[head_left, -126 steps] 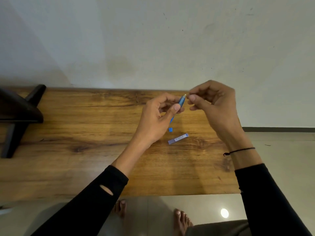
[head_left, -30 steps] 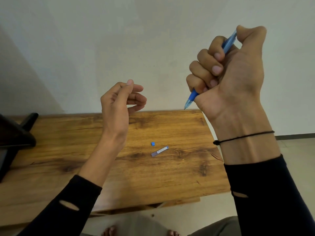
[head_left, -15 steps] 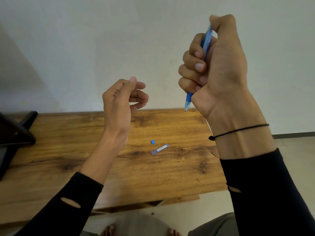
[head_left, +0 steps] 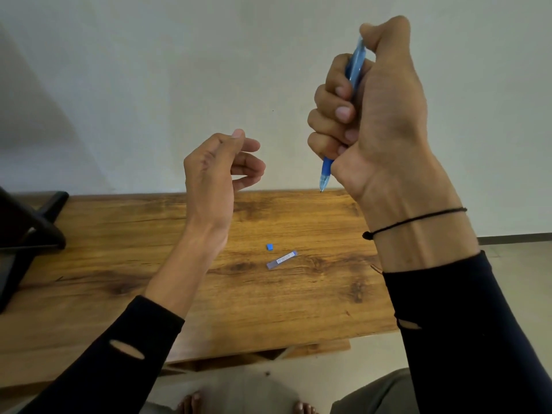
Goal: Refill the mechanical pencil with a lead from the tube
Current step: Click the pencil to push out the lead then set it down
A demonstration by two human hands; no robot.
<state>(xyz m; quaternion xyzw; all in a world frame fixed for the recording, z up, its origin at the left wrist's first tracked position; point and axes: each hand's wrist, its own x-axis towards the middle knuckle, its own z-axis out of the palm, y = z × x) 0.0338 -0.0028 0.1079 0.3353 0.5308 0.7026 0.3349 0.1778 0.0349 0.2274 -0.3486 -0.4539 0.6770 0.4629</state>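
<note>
The right hand (head_left: 379, 121) fists the blue mechanical pencil (head_left: 354, 70) upright, tip down, thumb on its top. The left hand (head_left: 215, 171) hangs loosely curled, empty. On the counter (head_left: 119, 249) lie the lead tube (head_left: 282, 259) and, just beside it, a small blue cap (head_left: 270, 247).

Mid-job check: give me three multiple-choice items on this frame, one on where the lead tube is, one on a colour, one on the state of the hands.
1. Where is the lead tube?
A. In the left hand
B. Lying on the wooden table
C. On the floor

2. What colour is the small cap beside the tube?
A. Red
B. White
C. Blue

3. What does the right hand hold?
A. The mechanical pencil, tip down
B. Nothing
C. The tube

Answers:
1 B, the tube lies flat on the tabletop, apart from both hands.
2 C, the cap matches the pencil's blue.
3 A, a fist wraps the pencil with the thumb on its top, while the left hand shows nothing visible in it.
</note>
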